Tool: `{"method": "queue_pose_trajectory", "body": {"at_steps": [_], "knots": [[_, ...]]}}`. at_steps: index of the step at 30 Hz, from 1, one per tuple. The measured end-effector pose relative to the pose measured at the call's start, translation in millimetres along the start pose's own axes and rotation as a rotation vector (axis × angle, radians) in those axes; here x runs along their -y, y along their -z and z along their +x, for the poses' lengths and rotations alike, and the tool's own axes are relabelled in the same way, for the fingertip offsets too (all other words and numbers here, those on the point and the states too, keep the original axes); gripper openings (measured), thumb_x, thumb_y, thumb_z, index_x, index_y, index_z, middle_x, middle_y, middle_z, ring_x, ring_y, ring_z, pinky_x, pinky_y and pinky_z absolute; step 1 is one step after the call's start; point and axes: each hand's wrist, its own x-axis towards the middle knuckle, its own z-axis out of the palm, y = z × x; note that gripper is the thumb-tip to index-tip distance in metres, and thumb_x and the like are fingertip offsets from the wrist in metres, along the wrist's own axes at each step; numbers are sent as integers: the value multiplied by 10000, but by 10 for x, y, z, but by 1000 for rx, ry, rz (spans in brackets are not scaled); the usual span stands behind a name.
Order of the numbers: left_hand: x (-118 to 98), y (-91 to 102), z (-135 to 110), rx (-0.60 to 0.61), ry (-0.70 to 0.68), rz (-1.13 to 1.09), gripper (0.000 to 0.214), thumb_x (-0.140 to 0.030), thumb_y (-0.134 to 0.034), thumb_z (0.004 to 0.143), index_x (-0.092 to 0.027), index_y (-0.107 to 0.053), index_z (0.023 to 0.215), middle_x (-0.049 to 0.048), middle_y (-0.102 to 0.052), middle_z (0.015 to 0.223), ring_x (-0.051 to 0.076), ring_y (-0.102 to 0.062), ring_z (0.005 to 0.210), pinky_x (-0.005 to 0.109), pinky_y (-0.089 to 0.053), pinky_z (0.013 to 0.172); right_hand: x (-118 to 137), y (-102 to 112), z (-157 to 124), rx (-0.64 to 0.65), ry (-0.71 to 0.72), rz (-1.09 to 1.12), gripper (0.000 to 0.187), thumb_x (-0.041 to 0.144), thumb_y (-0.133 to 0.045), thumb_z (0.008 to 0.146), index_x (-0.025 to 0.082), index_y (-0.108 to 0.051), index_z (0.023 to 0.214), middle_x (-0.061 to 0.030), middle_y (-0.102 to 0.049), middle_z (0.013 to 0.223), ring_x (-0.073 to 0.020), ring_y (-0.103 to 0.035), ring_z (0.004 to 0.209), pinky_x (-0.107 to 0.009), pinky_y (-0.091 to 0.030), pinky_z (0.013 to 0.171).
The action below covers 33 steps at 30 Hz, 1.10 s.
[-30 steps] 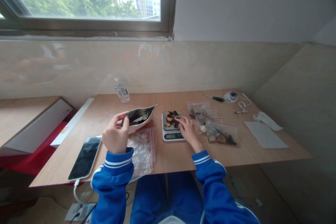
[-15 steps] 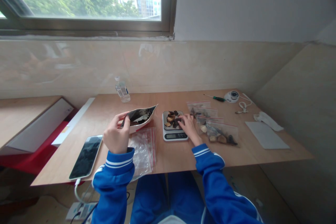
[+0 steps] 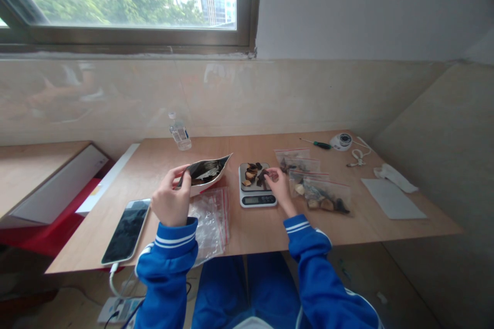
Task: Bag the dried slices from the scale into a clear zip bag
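My left hand (image 3: 172,198) is closed on the rim of a pouch (image 3: 208,185) with a silvery lining, holding its mouth apart. Dark matter and a pale packet show inside. To the right, a white kitchen scale (image 3: 258,200) bears several dried brown and dark pieces (image 3: 250,175) on its metal plate. Over the plate's right edge, my right hand (image 3: 278,185) pinches a dark dried piece (image 3: 262,178); the fingers partly hide it. Clear zip bags (image 3: 210,221) with red seals lie below the pouch. Filled zip bags (image 3: 326,200) are right of my right hand.
A phone (image 3: 127,231) on a cable lies at the left edge. Behind stand a clear bottle (image 3: 180,133), a green-handled screwdriver (image 3: 322,145) and a white camera (image 3: 341,141) with its cord. White paper (image 3: 393,199) and a crumpled tissue (image 3: 397,177) lie at right.
My right hand has shifted slightly right, and its fingers have drawn together in a pinch on a dark piece at the plate's edge. The left hand and pouch stay put.
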Motion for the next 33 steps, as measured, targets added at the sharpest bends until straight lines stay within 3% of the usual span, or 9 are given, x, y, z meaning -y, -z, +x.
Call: {"method": "queue_pose_trajectory", "body": {"at_steps": [5, 13, 20, 25, 29, 33], "knots": [[4, 7, 4, 1, -2, -4, 204, -362, -571, 802, -280, -702, 934, -15, -703, 814, 141, -626, 698, 235, -407, 628, 0, 50, 42, -14, -132, 266, 279, 390, -659, 708, 172, -606, 874, -57, -661, 826, -175, -600, 715, -306, -490, 652], [8, 8, -14, 6, -2, 0, 220, -379, -560, 803, -273, -701, 935, -7, -703, 806, 148, -624, 697, 241, -404, 627, -78, 230, -82, -42, -221, 334, 388, 459, -713, 642, 162, -624, 874, -76, -678, 861, -190, -621, 752, -343, -505, 705], [8, 15, -19, 7, -7, -9, 225, -378, -558, 804, -261, -701, 932, 2, -697, 801, 149, -619, 695, 245, -408, 630, -218, 150, -216, -54, -230, 284, 394, 495, -689, 651, 162, -619, 849, -63, -670, 780, -184, -611, 691, -335, -501, 657], [2, 31, -23, 19, 9, -1, 216, -373, -563, 808, -275, -699, 944, -4, -698, 812, 147, -620, 703, 247, -418, 647, -211, 34, -225, -26, -146, 85, 331, 460, -607, 739, 158, -621, 875, -60, -639, 783, -173, -559, 678, -320, -474, 647], [9, 29, -34, 20, 15, 5, 217, -379, -561, 806, -286, -699, 945, -12, -706, 820, 150, -627, 709, 251, -421, 654, -125, 55, -253, -99, -54, -119, 313, 443, -589, 769, 158, -635, 892, -89, -625, 874, -198, -538, 778, -360, -459, 753], [24, 21, -51, 33, 11, 18, 234, -394, -560, 798, -278, -702, 943, -6, -705, 787, 157, -635, 697, 250, -421, 626, 172, 201, -319, -111, -84, -3, 290, 420, -502, 851, 161, -619, 909, -90, -617, 904, -180, -546, 749, -340, -474, 746]]}}
